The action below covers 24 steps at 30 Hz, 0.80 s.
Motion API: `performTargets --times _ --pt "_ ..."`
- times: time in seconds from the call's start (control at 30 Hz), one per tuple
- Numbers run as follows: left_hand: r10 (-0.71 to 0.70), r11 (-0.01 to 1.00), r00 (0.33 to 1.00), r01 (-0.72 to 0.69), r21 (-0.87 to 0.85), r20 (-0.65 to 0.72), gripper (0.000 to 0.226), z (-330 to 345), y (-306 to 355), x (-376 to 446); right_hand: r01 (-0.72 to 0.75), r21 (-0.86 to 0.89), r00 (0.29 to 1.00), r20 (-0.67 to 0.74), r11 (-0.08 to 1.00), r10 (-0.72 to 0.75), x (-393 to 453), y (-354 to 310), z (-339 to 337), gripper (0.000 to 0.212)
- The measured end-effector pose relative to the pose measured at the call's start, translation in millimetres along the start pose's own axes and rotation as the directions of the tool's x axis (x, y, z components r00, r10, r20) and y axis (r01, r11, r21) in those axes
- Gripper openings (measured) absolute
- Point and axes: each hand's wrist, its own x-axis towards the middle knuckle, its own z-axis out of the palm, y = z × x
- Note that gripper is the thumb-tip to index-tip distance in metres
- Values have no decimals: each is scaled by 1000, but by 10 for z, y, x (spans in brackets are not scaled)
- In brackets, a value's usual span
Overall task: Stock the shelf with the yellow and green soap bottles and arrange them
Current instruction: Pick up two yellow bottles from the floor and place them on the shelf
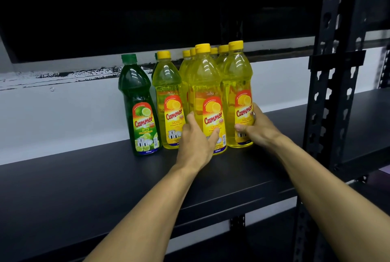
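Yellow soap bottles [207, 93]: clear ribbed plastic; left hand [195, 141] grip clasps middle, right hand [256, 128] clasps rightmost.

A second green bottle [155, 65] is almost wholly hidden behind the left yellow bottle [168, 101], only a sliver of cap and shoulder being seen at centre frame. The rear yellow bottles [213, 51] are masked by the front row, little but their caps showing. The lower label of the middle front bottle [207, 101] is covered by the left hand [195, 141]. Both forearms are cut off by the bottom edge. The upper shelf space is lost in darkness.
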Motion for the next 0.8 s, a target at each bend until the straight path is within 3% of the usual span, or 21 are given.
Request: performTargets --times 0.3,0.43,0.53,0.63,0.7,0.8 --pt "-109 993 990 113 -38 93 88 -51 55 -32 -90 -7 996 -3 996 90 -127 16 43 56" --pt "-143 990 981 143 10 132 91 -155 71 -155 -131 -57 990 -64 990 127 -246 -16 65 56" --pt "-119 993 986 119 14 120 82 -350 44 -301 -87 -114 986 -152 990 69 -508 -168 51 50" --pt "14 999 1000 -13 -53 23 61 -576 -28 -647 45 -148 951 -297 988 -88 -952 -289 88 47" --pt "187 977 979 -194 -91 -81 41 -716 -54 -979 158 -189 899 -378 969 -220 -1279 -307 185 40" --pt "508 859 833 -509 55 -221 22 -831 -163 -1465 317 -172 850 -384 933 -360 -1769 -232 409 25"
